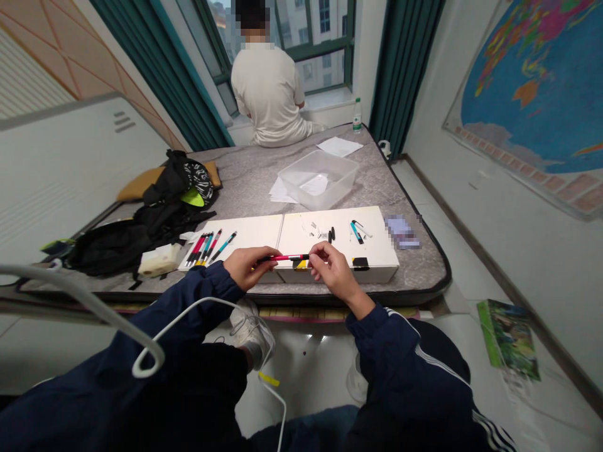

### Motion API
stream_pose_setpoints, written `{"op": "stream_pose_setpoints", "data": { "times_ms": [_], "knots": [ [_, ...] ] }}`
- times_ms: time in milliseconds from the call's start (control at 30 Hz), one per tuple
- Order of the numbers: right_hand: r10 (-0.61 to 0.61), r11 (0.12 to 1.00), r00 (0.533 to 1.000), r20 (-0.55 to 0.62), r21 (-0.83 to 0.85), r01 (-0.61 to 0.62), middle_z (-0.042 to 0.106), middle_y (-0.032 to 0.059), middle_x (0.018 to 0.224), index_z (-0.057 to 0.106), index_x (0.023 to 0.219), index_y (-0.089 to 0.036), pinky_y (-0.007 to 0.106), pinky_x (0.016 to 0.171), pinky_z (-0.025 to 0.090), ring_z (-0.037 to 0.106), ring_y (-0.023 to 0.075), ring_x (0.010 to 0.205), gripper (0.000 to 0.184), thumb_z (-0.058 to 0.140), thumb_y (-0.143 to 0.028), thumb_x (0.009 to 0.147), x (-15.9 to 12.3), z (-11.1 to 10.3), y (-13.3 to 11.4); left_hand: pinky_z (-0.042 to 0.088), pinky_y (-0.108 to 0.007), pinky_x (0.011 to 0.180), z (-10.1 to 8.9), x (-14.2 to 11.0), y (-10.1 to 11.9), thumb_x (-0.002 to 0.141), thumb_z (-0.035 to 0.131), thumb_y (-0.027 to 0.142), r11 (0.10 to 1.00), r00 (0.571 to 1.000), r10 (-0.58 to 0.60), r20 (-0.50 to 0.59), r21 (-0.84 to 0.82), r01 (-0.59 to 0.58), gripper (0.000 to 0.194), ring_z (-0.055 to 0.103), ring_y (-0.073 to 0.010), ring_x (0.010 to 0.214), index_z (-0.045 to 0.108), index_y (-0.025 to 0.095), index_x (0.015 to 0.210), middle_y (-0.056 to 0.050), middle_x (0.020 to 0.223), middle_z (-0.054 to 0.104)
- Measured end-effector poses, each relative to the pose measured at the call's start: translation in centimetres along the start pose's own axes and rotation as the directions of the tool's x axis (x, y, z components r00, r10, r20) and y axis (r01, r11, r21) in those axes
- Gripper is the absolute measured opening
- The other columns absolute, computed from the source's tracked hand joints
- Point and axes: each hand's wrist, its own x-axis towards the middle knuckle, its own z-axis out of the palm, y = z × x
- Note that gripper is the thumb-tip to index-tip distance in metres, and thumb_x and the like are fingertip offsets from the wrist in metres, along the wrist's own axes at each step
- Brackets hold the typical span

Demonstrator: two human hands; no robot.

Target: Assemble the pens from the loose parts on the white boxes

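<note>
A red and black pen [286, 257] is held level between my two hands, over the front edge of the white boxes [249, 229]. My left hand [247, 267] pinches its left end, thumb and fingers closed around it. At the other end, the fingertips of my right hand [332, 270] are closed on the black part. Several red and blue pens [205, 247] lie side by side on the left of the boxes. To the right are small loose pen parts [315, 229], two black pieces [331, 234] and a blue pen part [357, 232].
Behind the boxes stands a clear plastic bin [320, 182] with paper sheets. A black backpack [136, 232] and a tissue pack [159, 260] lie at the left. A person in white [266, 94] sits by the window. A white cable [198, 302] crosses before my left arm.
</note>
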Motion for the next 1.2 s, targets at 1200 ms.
{"op": "stream_pose_setpoints", "data": {
  "times_ms": [1200],
  "knots": [
    [-0.232, 0.899, 0.972, -0.043, -0.390, 0.197, 0.051, -0.0006, 0.060, 0.053, 0.071, -0.020, 0.025, 0.061, 0.040, 0.049, 0.0128, 0.057, 0.029, 0.041, -0.037, 0.092, -0.8, 0.0, -0.6, 0.048, -0.023, 0.064, -0.4, -0.6, 0.6, 0.088, 0.046, 0.032, 0.994, 0.997, 0.073, 0.030, -0.081, -0.071, 0.028, 0.061, -0.0122, 0.061, 0.064, 0.015, 0.101, -0.003, 0.069, 0.067]
  ]
}}
